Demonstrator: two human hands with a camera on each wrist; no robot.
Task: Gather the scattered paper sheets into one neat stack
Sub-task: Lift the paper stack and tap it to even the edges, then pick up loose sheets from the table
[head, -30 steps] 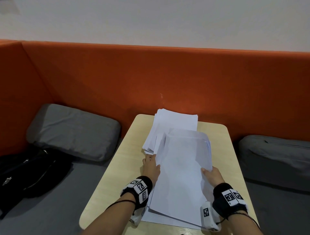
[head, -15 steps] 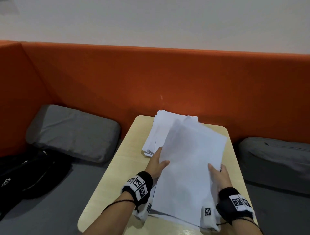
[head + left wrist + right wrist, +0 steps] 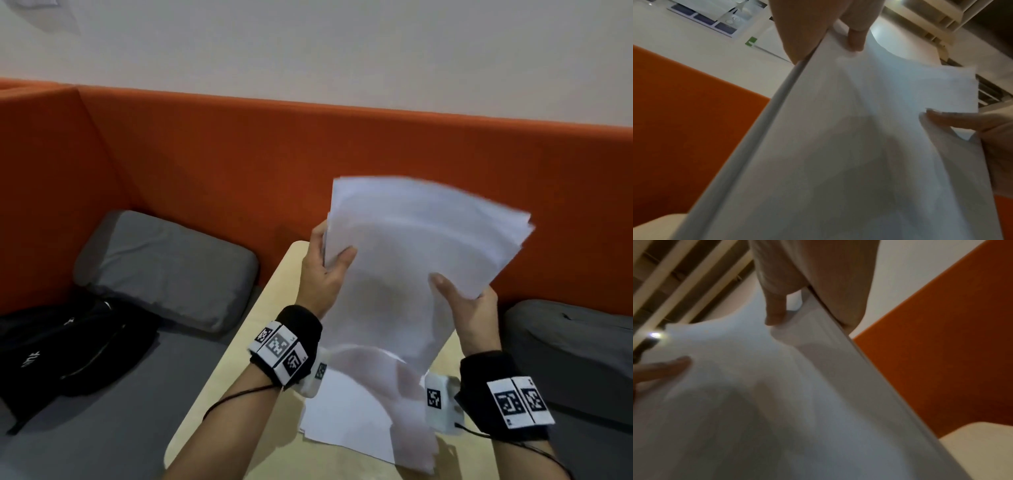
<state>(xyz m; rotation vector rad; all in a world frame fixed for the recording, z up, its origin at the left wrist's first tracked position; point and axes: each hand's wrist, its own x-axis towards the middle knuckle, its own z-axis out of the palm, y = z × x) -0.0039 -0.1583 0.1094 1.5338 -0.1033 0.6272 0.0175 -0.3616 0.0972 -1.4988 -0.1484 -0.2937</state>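
Observation:
A thick bundle of white paper sheets [image 3: 407,260] stands almost upright above the light wooden table [image 3: 274,298], its lower end bowed down toward the tabletop. My left hand [image 3: 325,270] grips the bundle's left edge, thumb in front. My right hand [image 3: 462,301] grips the right edge the same way. One or two white sheets [image 3: 346,411] lie flat on the table below. In the left wrist view the paper bundle [image 3: 838,154] fills the frame, pinched by my left hand [image 3: 824,37]. The right wrist view shows the paper bundle [image 3: 760,402] pinched by my right hand [image 3: 803,293].
An orange padded bench back [image 3: 239,154] runs behind the table. A grey cushion [image 3: 164,267] lies to the left and another grey cushion [image 3: 568,349] to the right. A black bag [image 3: 65,349] sits on the grey seat at far left.
Both hands have lifted the sheets off the table and tipped them up to nearly upright. The far pile is no longer seen on the table.

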